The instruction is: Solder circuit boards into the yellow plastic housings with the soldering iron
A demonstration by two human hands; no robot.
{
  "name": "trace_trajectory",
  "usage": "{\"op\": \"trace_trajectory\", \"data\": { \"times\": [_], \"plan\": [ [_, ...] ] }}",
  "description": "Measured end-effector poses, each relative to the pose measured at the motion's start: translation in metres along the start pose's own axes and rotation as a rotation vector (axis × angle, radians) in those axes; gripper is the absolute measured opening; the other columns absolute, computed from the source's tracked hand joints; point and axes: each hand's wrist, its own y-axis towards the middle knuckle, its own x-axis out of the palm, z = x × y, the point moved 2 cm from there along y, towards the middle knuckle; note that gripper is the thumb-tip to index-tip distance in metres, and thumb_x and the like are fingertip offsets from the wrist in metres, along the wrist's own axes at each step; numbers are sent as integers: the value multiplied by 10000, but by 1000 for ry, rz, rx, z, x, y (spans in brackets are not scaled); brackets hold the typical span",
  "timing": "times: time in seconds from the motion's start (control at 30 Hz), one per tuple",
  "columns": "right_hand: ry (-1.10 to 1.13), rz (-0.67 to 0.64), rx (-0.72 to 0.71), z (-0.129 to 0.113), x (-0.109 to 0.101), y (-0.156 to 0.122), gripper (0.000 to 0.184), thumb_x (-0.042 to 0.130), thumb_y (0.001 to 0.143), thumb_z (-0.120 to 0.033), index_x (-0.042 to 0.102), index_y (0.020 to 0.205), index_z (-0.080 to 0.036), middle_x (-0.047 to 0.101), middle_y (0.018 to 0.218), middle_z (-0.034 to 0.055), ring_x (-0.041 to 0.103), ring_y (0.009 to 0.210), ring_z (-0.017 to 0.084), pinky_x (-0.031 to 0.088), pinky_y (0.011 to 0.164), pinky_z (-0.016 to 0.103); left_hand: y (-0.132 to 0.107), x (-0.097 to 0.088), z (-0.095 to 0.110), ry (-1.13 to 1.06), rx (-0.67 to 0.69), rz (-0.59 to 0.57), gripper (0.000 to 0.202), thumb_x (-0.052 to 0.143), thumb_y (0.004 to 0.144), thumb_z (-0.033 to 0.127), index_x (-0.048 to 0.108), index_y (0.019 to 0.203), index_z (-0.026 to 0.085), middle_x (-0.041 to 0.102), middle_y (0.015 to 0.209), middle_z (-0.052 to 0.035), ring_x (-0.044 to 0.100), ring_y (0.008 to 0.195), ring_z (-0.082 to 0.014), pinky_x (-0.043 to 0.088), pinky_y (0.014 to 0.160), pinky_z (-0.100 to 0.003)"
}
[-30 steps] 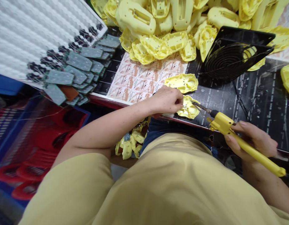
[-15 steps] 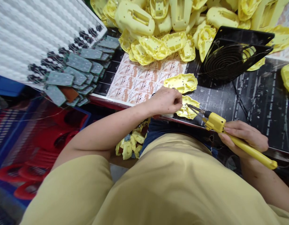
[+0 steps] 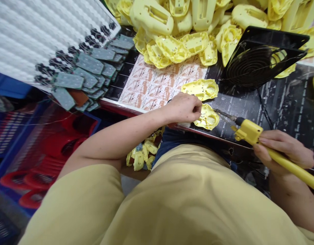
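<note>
Pulled back to the right: yellow-handled soldering iron (image 3: 269, 149), tip now clear of the small yellow plastic shell (image 3: 207, 118) it touched half a second ago.

Black worktop (image 3: 281, 102), scuffed, printed sheet of reddish labels (image 3: 159, 83) at its left. White ribbed foam tray (image 3: 32, 34) with grey-green circuit boards (image 3: 77, 73) hangs over the bench edge; red plastic parts in blue crates below, blurred. Heap of yellow plastic housings (image 3: 187, 30) at the back, cut off by the frame top. Black wire-grille fan (image 3: 254, 61) leans against it. Right hand (image 3: 284, 153) grips the iron's handle, whose end runs off frame. Left hand (image 3: 184, 109) pinches the shell's edge at the bench front; fingertips hidden. Second shell (image 3: 200, 89) just behind.
</note>
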Motion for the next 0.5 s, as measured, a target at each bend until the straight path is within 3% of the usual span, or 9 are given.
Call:
{"op": "trace_trajectory", "data": {
  "times": [0.07, 0.2, 0.37, 0.43, 0.5],
  "plan": [
    [-6, -15, 22, -1, 2, -2, 229, 800, 810, -73, 719, 916, -260, 759, 762, 14, 726, 623, 170, 543, 473, 240, 0, -1, 0, 1, -19, -10, 208, 616, 759, 151, 803, 840, 190, 759, 773, -36, 703, 799, -201, 505, 864, -334],
    [-138, 73, 8, -5, 4, 0, 361, 820, 817, -121, 735, 1141, -257, 790, 823, 27, 751, 648, 195, 601, 535, 268, 2, 0, 2, 29, -13, -3, 218, 605, 755, 150, 799, 844, 193, 761, 787, -35, 703, 803, -203, 502, 836, -328],
    [-289, 32, -60, -3, 6, -3, 508, 822, 840, -181, 693, 1320, -284, 806, 842, 15, 761, 631, 203, 622, 546, 260, -4, 4, 1, 65, 32, 2, 206, 602, 800, 196, 797, 864, 187, 760, 808, -50, 698, 816, -216, 505, 828, -339],
    [-308, 118, -43, 2, 3, -12, 554, 840, 819, -180, 698, 1346, -276, 810, 874, 26, 769, 652, 217, 646, 601, 281, -5, 0, -4, 49, 91, 63, 227, 605, 841, 248, 802, 937, 187, 772, 912, -63, 704, 898, -231, 510, 881, -352],
    [-311, 219, 0, 5, 0, -23, 534, 859, 811, -230, 722, 1326, -254, 813, 932, 56, 781, 689, 240, 660, 658, 309, 0, -7, -14, 35, 116, 199, 301, 593, 901, 311, 788, 1098, 194, 764, 1121, -81, 691, 1060, -258, 495, 983, -381]
  ]
}}
